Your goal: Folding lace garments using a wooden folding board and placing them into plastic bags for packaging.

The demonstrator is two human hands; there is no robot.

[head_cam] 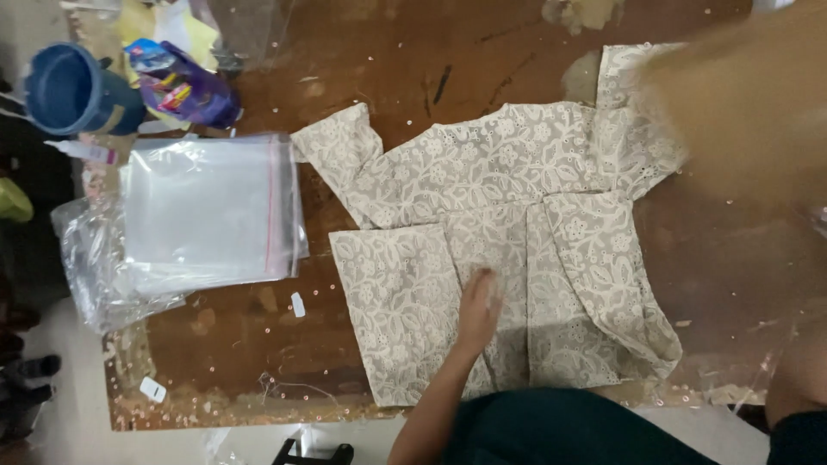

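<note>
Head view, looking down on a worn brown counter. A cream lace garment lies spread at the centre, partly folded: its lower left panel is turned in as a flat rectangle and a right-hand flap is folded over toward the middle, while one sleeve points up and left. The left hand rests flat on the garment near its lower middle, fingers together and extended, gripping nothing; its forearm runs down to the frame's lower edge. The right hand appears only as a large tan blur across the upper right corner (shape and finger spread cannot be made out), and it covers the garment's upper right part.

Left of the garment, just beside the sleeve, lies a stack of clear plastic bags on a crumpled clear sheet. At the upper left stand a blue cup and a purple packet, both near the counter edge. The lower centre is hidden by dark clothing.
</note>
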